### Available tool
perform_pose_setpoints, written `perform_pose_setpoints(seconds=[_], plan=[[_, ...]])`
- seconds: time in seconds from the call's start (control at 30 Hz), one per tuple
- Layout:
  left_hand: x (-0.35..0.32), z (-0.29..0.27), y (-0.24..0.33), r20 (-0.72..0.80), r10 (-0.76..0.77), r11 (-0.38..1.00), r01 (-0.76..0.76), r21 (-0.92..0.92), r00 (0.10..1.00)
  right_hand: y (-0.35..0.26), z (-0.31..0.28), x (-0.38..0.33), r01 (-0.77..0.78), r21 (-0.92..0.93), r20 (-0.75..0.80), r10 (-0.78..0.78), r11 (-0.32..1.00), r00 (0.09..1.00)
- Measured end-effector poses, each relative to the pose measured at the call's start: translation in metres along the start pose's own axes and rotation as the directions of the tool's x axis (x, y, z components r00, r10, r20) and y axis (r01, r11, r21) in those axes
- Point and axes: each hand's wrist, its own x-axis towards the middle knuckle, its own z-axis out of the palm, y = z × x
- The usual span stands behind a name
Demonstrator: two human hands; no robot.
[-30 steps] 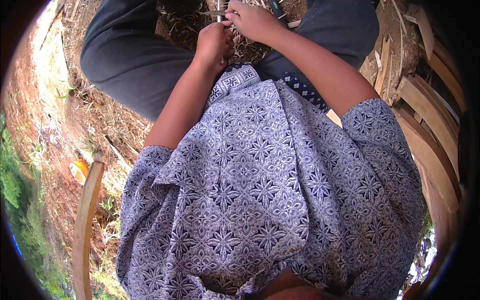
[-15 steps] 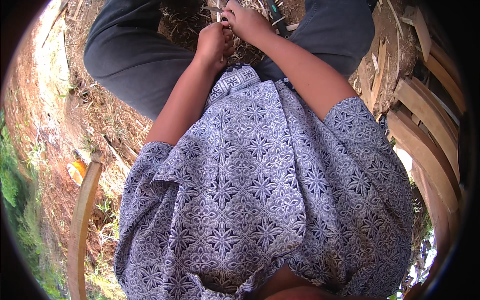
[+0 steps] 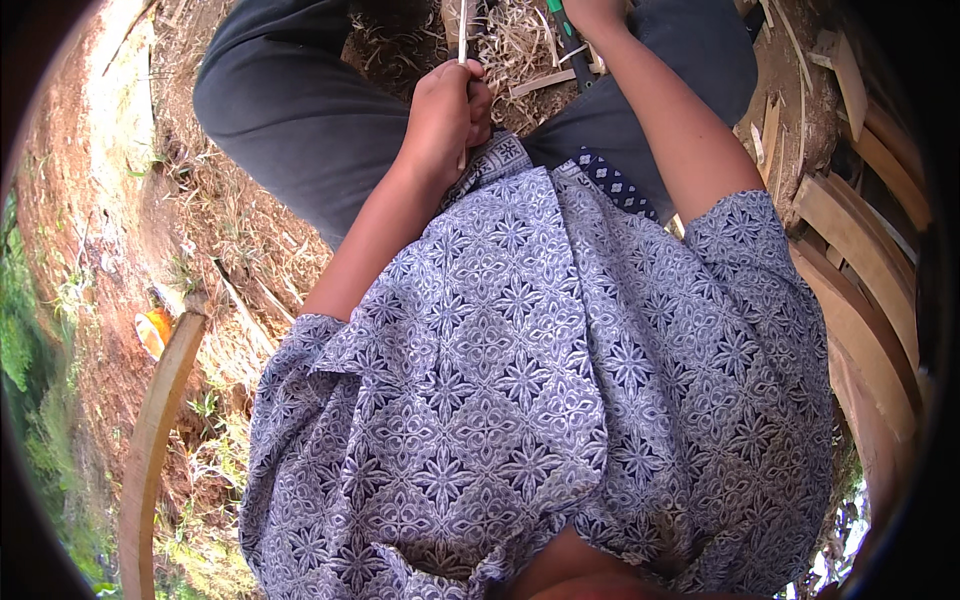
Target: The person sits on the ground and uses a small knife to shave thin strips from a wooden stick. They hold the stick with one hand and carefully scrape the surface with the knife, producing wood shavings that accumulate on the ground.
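My left hand (image 3: 445, 112) is closed in a fist around a thin, pale strip of wood (image 3: 462, 38). The strip stands up past the fist toward the top edge, and its lower end shows below the fingers. At the top of the picture is my right hand (image 3: 597, 14), cut off by the edge, so its fingers and anything in them are hidden. Just left of it, a tool with a green and black handle (image 3: 566, 32) lies on the ground among curled wood shavings (image 3: 515, 40).
My bent legs in dark trousers (image 3: 290, 110) frame the work spot. Curved wooden boards (image 3: 860, 270) are stacked at the right. A wooden post (image 3: 160, 440) and an orange object (image 3: 153, 332) stand at the left, over soil and dry grass. A short wood piece (image 3: 543, 82) lies near the tool.
My right hand, which was beside the strip with a blade at its fingers, has swung away to the upper right. My left hand has shifted slightly right and nearer, still holding the strip.
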Motion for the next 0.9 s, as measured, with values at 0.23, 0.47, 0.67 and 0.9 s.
perform_pose_setpoints(seconds=[0.23, 0.47, 0.67, 0.9], plan=[[-0.004, -0.010, 0.006, -0.072, 0.112, 0.988, -0.103, 0.116, 0.991, -0.097, -0.051, -0.051, -0.073, 0.371, 0.459, -0.114, 0.926, 0.881], [0.002, -0.004, 0.006, -0.007, 0.174, 0.966, -0.169, 0.197, 0.985, -0.121, -0.070, -0.086, 0.110, 0.437, 0.471, -0.332, 0.893, 0.818], [-0.009, 0.000, 0.010, 0.026, 0.111, 0.984, -0.114, 0.135, 0.993, -0.104, -0.048, -0.073, 0.232, 0.358, 0.226, -0.324, 0.905, 0.919], [-0.039, 0.007, 0.022, 0.088, 0.164, 0.969, -0.177, 0.173, 0.983, -0.110, -0.083, -0.015, 0.185, 0.311, 0.090, -0.223, 0.932, 0.971]])
